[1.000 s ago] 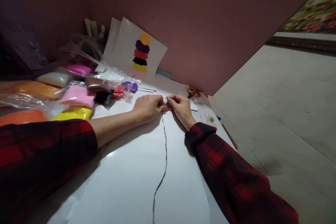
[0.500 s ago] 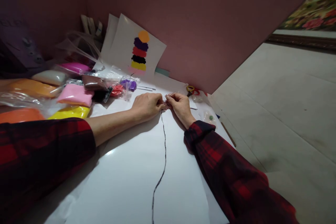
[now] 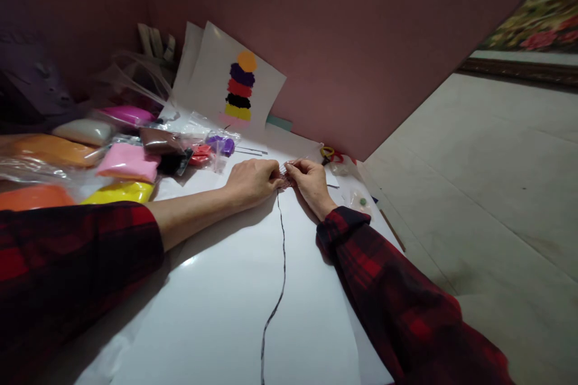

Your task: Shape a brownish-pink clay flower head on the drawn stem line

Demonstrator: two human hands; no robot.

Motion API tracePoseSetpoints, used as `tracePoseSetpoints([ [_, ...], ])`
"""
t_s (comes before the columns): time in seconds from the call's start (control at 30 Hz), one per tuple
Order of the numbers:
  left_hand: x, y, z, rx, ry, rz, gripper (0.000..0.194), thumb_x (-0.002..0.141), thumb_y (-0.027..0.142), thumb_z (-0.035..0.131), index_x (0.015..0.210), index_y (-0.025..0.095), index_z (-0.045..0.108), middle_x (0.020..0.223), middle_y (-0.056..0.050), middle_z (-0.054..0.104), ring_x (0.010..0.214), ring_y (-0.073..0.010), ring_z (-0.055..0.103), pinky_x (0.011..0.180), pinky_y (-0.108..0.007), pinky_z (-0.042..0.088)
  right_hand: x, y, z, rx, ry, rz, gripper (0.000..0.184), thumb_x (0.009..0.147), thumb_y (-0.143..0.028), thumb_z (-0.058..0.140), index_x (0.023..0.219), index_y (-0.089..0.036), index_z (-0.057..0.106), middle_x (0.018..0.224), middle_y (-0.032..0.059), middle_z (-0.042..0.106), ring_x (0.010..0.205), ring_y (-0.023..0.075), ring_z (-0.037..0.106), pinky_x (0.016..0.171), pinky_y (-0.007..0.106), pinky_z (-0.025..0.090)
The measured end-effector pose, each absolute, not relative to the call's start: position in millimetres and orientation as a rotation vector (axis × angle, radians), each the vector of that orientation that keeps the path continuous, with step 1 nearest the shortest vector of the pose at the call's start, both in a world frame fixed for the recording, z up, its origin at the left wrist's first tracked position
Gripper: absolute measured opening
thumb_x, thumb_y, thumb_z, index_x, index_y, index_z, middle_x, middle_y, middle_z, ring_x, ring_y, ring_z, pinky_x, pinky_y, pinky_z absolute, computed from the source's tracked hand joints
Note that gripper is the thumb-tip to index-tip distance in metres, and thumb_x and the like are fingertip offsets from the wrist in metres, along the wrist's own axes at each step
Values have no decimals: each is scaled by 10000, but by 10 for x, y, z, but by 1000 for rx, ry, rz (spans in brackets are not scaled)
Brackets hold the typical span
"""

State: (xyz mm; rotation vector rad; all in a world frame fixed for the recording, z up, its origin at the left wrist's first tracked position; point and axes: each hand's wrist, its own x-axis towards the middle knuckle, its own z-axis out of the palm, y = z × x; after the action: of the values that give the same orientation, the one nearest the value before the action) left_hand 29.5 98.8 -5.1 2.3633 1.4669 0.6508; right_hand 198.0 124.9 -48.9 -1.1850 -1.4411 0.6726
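Risk (judged): small translucent, brownish-pink, plastic-looking piece [image 3: 286, 180] could tear or slip if the two grips pull unevenly; piece lies between the fingertips, over the white paper sheet [image 3: 217, 313], at the far end of the thin wavy black line [image 3: 284, 258]; left hand [image 3: 253, 182] and right hand [image 3: 311, 185] both narrow, pinching it; form unclear.
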Motion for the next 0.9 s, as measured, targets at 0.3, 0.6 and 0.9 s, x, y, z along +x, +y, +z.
tracePoseSetpoints([
  [0.3, 289, 991, -58, 2355, 1472, 663, 223, 824, 430, 543, 775, 228, 626, 798, -21, 692, 762, -212, 599, 578, -283, 298, 1981, 1248, -493, -1167, -1430, 681, 206, 709, -372, 689, 680, -172, 652, 657, 20, 640, 658, 161, 591, 587, 281, 464],
  [0.6, 292, 996, -63, 2353, 1462, 667, 212, 824, 415, 545, 783, 228, 636, 802, -22, 690, 765, -210, 595, 585, -282, 301, 1988, 1264, -510, -1176, -1433, 677, 193, 721, -353, 678, 664, -171, 649, 666, 30, 638, 686, 168, 593, 615, 295, 466],
  [0.9, 292, 997, -68, 2384, 1455, 652, 210, 820, 420, 558, 790, 233, 648, 796, -23, 690, 765, -213, 597, 580, -283, 296, 1977, 1258, -506, -1173, -1422, 693, 190, 720, -352, 678, 677, -169, 650, 665, 26, 636, 676, 163, 584, 602, 291, 465],
])
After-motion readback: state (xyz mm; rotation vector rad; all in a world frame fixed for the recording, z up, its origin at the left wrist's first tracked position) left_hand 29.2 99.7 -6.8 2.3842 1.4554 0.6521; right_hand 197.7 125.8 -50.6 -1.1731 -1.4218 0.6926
